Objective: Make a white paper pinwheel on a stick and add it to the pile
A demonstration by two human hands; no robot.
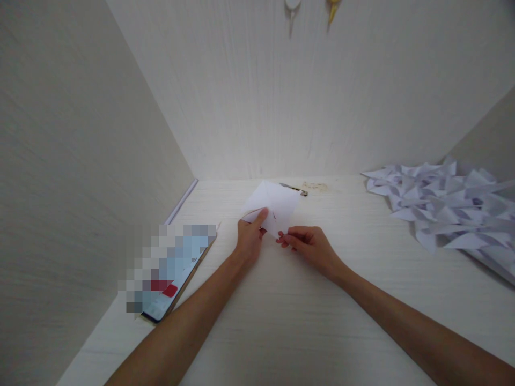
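A white sheet of paper [284, 199] with creases and cut lines is held up over the middle of the table. My left hand [251, 233] grips it at the lower left, its thumb pressed on the front face and the other fingers behind. At the paper's bottom corner, the fingertips of my right hand [308, 244] are pinched together on the paper's edge. The fingers behind the sheet are partly hidden.
A phone [189, 276] with a lit, partly blurred screen lies left of my left arm. Several folded white paper pinwheels [438, 203] are heaped at the right. Behind the paper, a box cutter [303, 193] lies near the back wall, where two hooks [332, 12] hang.
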